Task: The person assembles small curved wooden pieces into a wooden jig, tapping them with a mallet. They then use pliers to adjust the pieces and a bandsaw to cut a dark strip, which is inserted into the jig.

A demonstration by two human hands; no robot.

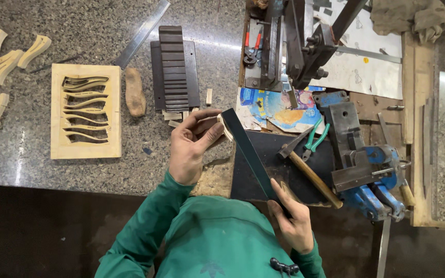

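— Fingers first: the left hand (190, 149) pinches a small pale wooden piece (225, 126) between thumb and fingertips, closed tight on it, just above the near edge of the stone bench (191, 31).

— And the other?

— The right hand (293, 219) is wrapped shut around the near end of a long dark file (248, 152), which runs up and left until its far end meets the wooden piece.

— What could go wrong, then?

— My guess: the piece is small, so if the file skids off it, it could scrape the left thumb. Held only in the fingers, the piece could also twist or pop out and drop over the near edge.

— Anything close by to worry about?

— A hammer (310, 172) and green-handled pliers (315, 140) lie on the dark mat (261, 141) just right of the file; a wide stroke might knock them. The blue vise (369, 175) sits farther right, unused. The cut-out wooden frame (85, 111) and dark ridged block (174, 69) are well apart, far left.
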